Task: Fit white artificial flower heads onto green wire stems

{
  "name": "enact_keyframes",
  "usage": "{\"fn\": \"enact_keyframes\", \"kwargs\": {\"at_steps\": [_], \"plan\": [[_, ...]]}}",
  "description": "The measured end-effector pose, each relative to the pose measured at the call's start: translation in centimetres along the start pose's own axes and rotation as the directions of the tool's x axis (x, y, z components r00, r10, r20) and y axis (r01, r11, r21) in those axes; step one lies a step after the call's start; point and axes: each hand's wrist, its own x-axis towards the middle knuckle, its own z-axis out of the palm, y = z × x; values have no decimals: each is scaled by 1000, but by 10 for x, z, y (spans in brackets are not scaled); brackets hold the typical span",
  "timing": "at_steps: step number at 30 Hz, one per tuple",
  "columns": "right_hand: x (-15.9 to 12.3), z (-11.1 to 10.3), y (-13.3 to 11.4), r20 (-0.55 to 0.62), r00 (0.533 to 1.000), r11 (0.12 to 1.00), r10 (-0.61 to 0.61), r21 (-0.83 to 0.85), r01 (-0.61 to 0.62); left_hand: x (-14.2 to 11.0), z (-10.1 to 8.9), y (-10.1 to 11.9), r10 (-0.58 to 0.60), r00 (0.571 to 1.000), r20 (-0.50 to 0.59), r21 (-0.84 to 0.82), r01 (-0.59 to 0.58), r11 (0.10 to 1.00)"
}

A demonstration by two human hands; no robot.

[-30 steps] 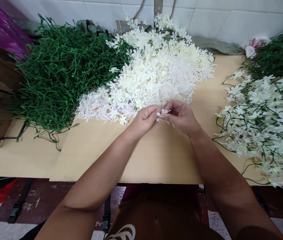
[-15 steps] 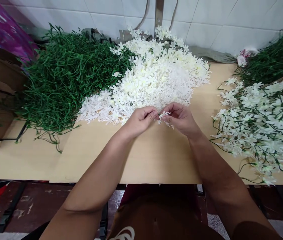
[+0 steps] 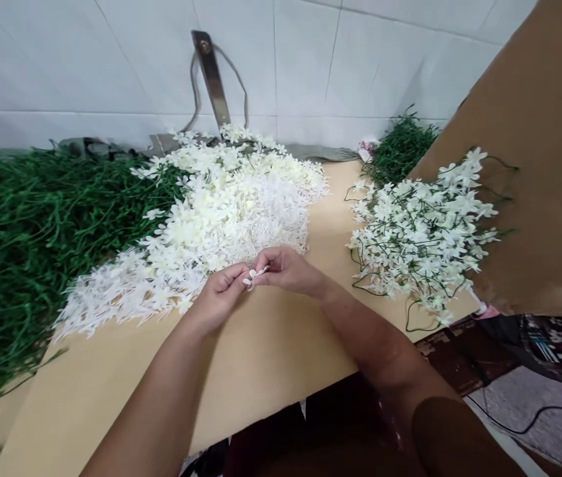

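Observation:
Between my fingertips is a small white artificial flower, partly covered by the fingers. My left hand is closed in a pinch at its left side, and my right hand pinches it from the right. Both hands hover over the table at the near edge of a heap of loose white and cream flower pieces. Left of that heap lies a large pile of green artificial stems. Over on the right, white flowers fixed on green stems lie in a bunch.
The light wooden table stands against a white tiled wall. A large cardboard sheet rises at the right, beside the stemmed flowers. A smaller clump of green stems lies behind them. A metal strip leans at the wall.
My view has swung to the right and tilted, so the piles appear farther left and the cardboard shows. The hands have stayed together, with the flower still pinched between them.

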Motion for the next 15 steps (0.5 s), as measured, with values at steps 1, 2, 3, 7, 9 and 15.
{"fn": "enact_keyframes", "kwargs": {"at_steps": [1, 2, 3, 7, 9, 15], "plan": [[0, 0, 1, -7, 1000, 1000, 6, -10, -6, 1, 1, -1, 0, 1000, -6, 5, 0, 1000], [1, 1, 3, -14, 1000, 1000, 12, -18, -13, 1, 2, -3, -1, 1000, -11, 11, 1, 1000], [1, 2, 4, -22, 1000, 999, 18, -27, -19, 2, 3, -4, -5, 1000, -13, 17, 5, 1000], [4, 7, 6, -122, 993, 998, 3, -67, -11, 4, 7, -7, -44, 995, -89, -11, 43, 999], [4, 8, -1, -171, 985, 995, -24, -104, 6, 3, 5, -6, -34, 989, -143, -24, 31, 999], [-28, -26, -75, -198, 966, 947, -164, -308, 97, -4, -19, -1, 124, 891, -438, 89, -94, 992]]}}
